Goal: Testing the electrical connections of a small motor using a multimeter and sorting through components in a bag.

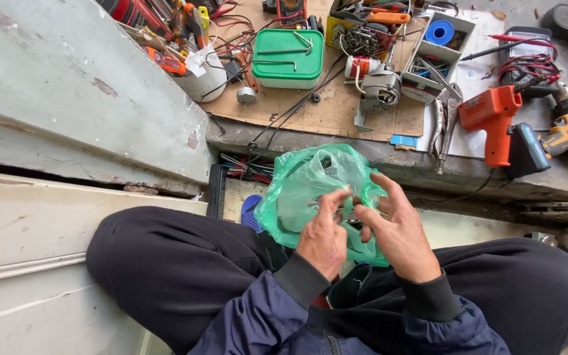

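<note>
Two hands work one green plastic bag [300, 187] held over the lap: left hand [323, 238] and right hand [397, 236] close together, fingertips pinching its film. Best kept to small pinches so it won't tear. Orange heat gun [494, 118] and green-lidded box [288, 58] lie beyond on the ledge.

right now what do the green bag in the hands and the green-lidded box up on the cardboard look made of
The translucent green bag looks like thin plastic film: it crinkles, shines and lets light through. Both the left hand and right hand pinch it. The white box with a green lid looks like rigid moulded plastic, smooth and matte. The flat brown cardboard sheet under it appears dull and fibrous.
</note>
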